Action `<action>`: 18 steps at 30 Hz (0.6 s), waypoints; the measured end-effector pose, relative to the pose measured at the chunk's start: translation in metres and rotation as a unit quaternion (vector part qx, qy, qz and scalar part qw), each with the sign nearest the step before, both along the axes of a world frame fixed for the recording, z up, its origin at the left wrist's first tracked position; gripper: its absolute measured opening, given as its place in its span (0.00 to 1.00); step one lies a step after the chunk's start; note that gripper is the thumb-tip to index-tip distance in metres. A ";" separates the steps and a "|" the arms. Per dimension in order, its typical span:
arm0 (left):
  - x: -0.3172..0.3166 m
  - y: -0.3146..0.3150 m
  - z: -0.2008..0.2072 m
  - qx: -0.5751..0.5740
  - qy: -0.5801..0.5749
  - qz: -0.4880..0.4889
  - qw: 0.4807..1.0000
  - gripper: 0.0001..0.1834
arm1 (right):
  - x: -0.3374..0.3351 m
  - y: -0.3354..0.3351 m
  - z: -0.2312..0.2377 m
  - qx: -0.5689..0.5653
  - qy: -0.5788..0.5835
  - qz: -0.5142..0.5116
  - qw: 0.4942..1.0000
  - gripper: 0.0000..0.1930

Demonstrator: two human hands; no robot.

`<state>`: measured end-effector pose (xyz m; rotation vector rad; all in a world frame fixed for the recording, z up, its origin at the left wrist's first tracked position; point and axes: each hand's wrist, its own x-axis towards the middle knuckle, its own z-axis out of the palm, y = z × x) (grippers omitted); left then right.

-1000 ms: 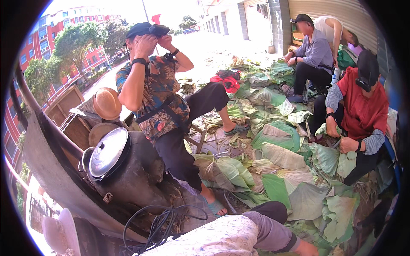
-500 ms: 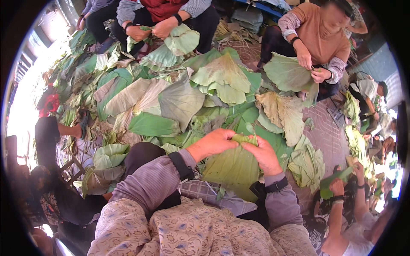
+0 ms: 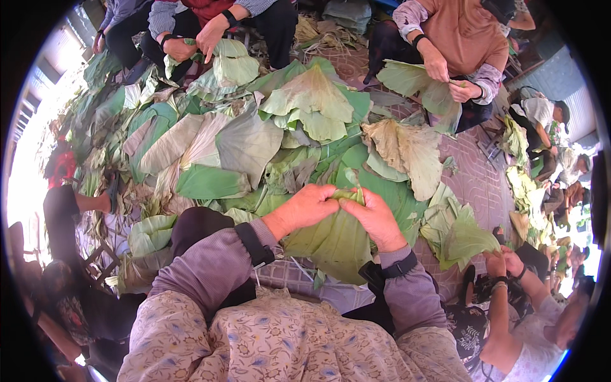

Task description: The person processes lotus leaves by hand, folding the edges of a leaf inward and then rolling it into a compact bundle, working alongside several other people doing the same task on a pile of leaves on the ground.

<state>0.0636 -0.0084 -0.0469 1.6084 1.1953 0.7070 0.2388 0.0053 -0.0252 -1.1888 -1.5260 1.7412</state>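
Observation:
A large yellow-green leaf (image 3: 331, 245) hangs down in front of me, its top edge gathered and folded between my two hands. My left hand (image 3: 302, 207) pinches the gathered part from the left, fingers closed. My right hand (image 3: 375, 219) grips the same part from the right, with the thumb pressed on top. A small pale tip of the leaf sticks up between the thumbs. Behind my hands lies a broad green leaf (image 3: 394, 204), and left of them a smooth green leaf (image 3: 210, 183).
A pile of green and dried leaves (image 3: 248, 140) covers the floor ahead. Co-workers sit across from me; one at the far right holds a pale green leaf (image 3: 407, 79). At near right, another person's hands hold a leaf (image 3: 468, 239) beside crumpled leaves. Patterned paving (image 3: 471, 172) shows on the right.
The view has shifted, so the scene sits further left and up. My hands still hold the gathered leaf. The near-right person has lowered their hands, with a leaf now spread toward the pile.

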 end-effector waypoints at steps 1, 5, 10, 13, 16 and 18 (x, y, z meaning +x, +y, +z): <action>-0.001 -0.001 0.001 0.003 0.015 -0.005 1.000 0.09 | -0.001 -0.001 0.000 0.001 0.002 0.001 1.000 0.10; 0.002 -0.004 0.000 -0.060 -0.088 0.006 0.994 0.10 | 0.002 -0.007 -0.007 -0.033 0.055 -0.026 0.998 0.09; 0.000 -0.003 0.000 -0.235 -0.341 0.017 0.910 0.08 | 0.005 -0.001 -0.006 -0.099 0.195 -0.006 0.976 0.05; -0.038 0.005 -0.005 -0.240 -0.381 0.203 0.869 0.06 | -0.009 0.000 0.010 -0.095 0.316 0.055 0.942 0.08; -0.087 0.008 0.009 -0.160 -0.350 0.356 0.851 0.02 | -0.017 -0.008 0.033 -0.071 0.403 0.026 0.912 0.09; -0.067 -0.003 0.001 -0.031 -0.283 0.417 0.863 0.04 | 0.019 -0.045 0.054 -0.095 0.377 -0.139 0.911 0.07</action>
